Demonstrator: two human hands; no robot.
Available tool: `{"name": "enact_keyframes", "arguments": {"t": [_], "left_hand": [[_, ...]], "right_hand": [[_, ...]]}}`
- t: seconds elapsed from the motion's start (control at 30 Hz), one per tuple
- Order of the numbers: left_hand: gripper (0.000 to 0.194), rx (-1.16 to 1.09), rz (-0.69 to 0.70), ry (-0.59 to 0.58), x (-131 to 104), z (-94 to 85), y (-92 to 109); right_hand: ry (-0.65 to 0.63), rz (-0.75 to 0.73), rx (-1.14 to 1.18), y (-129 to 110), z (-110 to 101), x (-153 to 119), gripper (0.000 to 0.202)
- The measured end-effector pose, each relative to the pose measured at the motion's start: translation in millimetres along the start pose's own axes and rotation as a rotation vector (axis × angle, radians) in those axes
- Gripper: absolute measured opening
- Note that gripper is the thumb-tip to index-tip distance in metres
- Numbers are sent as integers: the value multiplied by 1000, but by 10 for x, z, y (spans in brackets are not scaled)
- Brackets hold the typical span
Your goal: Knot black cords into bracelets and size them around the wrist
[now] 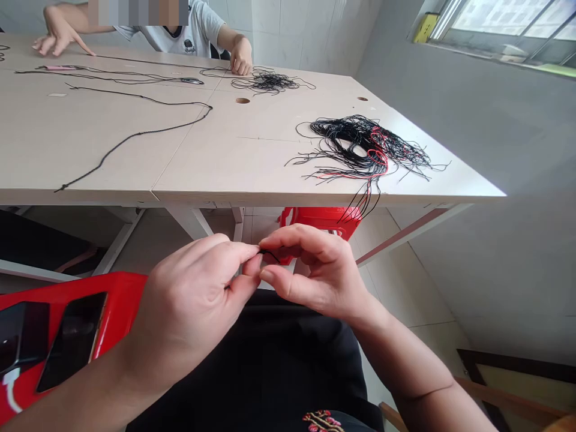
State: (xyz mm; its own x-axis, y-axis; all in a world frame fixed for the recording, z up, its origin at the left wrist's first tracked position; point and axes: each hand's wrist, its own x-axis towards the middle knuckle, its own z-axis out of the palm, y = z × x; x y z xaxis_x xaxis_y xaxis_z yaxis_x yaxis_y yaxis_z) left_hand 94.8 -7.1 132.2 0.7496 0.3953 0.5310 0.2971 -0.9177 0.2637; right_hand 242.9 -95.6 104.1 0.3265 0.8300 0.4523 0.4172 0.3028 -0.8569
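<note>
A short stretch of thin black cord [270, 255] shows between my two hands, above my lap and in front of the table edge. My left hand [202, 282] pinches it between thumb and forefinger. My right hand [315, 270] is curved around the cord's other side, its thumb and forefinger apart and their tips close to my left fingertips. Most of the cord is hidden by the fingers. Beyond them, a large bundle of black cords [333, 129] with some red ones lies on the table [252, 165], several ends hanging over the edge.
A person's hand [242, 57] touches a tangle of black cords [272, 81] across the table. One long dark cord [139, 133] lies bent at the left. Two dark devices, one a phone [74, 339], rest on a red surface [119, 288] at lower left. A red stool [324, 217] stands beneath the table.
</note>
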Motion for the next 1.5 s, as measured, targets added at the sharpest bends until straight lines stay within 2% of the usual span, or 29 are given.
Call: {"name": "enact_keyframes", "arguments": {"t": [0.13, 0.27, 0.33, 0.43, 0.6, 0.77, 0.87, 0.97, 1.1, 1.3, 1.4, 1.5], "left_hand": [[12, 42, 88, 17, -32, 19, -26], [13, 20, 116, 12, -64, 52, -53], [13, -23, 84, 21, -68, 57, -50], [9, -104, -36, 1, -49, 38, -17], [8, -226, -224, -51, 7, -26, 51], [9, -244, -239, -51, 28, -34, 57], [8, -255, -220, -4, 23, -6, 48], [8, -326, -209, -12, 14, 11, 44], [9, -469, -272, -79, 10, -4, 51], [9, -594, -374, -136, 47, -22, 29], [8, -590, -421, -147, 75, -20, 3], [9, -544, -437, -156, 83, -16, 1]], "right_hand": [[20, 41, 45, 24, 27, -6, 12], [62, -103, -127, 44, 55, 8, 13], [92, -235, -205, 50, 73, 14, 14], [128, -377, -280, 66, 103, 10, 18], [71, -393, -332, 90, 91, -8, 26], [40, -419, -329, 108, 26, 0, 22], [94, -515, -441, 140, 30, 3, 19], [170, -588, -545, 138, 50, 10, 15], [218, -472, -458, 44, 57, 41, 16], [61, -66, 104, 37, 66, 16, 13], [23, -76, 97, 81, 55, -7, 14], [19, -214, -42, 85, 18, 3, 26]]}}
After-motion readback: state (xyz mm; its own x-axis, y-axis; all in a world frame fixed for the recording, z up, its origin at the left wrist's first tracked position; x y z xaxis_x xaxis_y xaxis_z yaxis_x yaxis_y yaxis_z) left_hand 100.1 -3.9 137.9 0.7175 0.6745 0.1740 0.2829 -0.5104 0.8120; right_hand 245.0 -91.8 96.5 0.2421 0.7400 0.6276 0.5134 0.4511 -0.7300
